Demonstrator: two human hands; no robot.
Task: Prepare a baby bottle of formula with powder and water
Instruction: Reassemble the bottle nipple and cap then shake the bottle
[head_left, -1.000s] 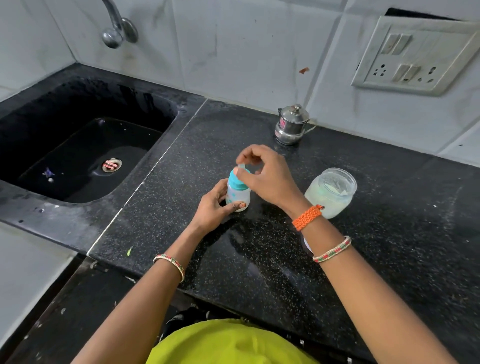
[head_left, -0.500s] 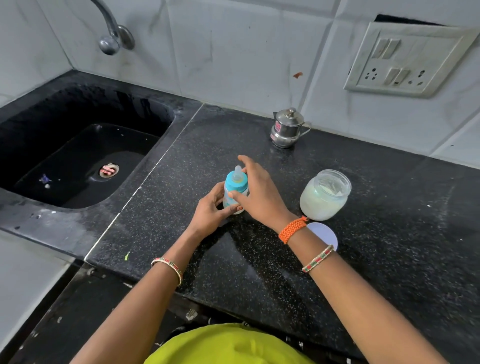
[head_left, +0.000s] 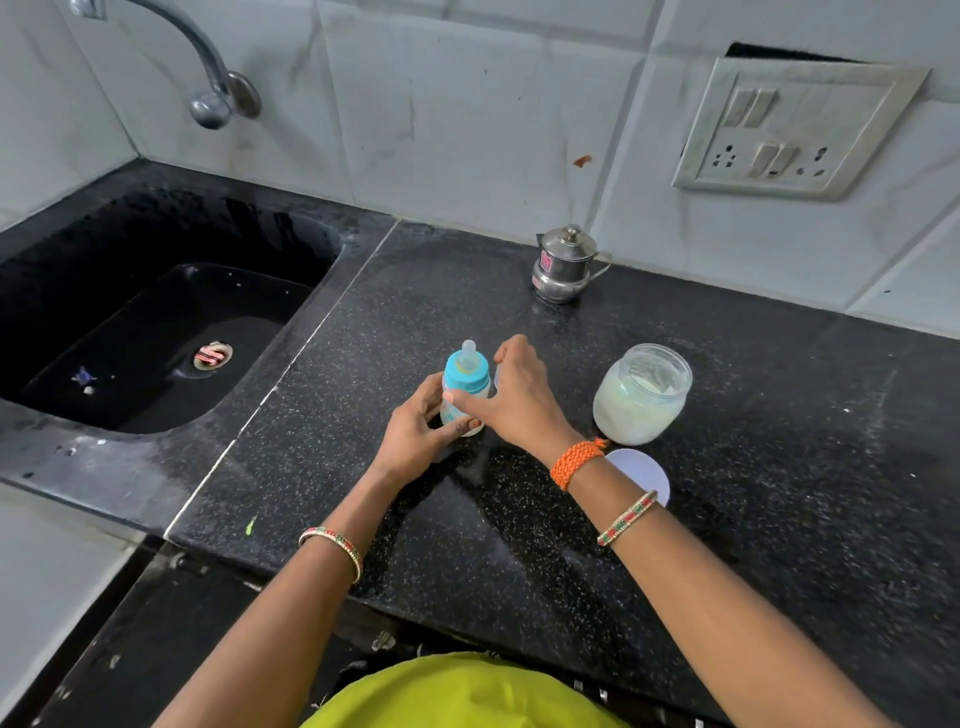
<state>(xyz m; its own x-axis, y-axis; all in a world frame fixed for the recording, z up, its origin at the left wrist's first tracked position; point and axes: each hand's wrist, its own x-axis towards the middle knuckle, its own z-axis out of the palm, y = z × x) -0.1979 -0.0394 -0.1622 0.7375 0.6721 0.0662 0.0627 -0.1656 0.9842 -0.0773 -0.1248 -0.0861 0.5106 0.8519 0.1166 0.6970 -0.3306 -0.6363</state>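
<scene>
- Head view: the small clear baby bottle with a blue screw collar and teat (head_left: 465, 387) stands upright on the black speckled stone tabletop (head_left: 519, 519), between your hands.
- Your left hand (head_left: 415, 431) is wrapped around the bottle's lower body; keep it pressed down.
- Your right hand (head_left: 519, 395) rests half-curled just beside the collar, thumb touching the bottle. Grip the collar squarely before turning.
- The open clear jar of white powder (head_left: 642, 395) stands near your right wrist; mind it.
</scene>
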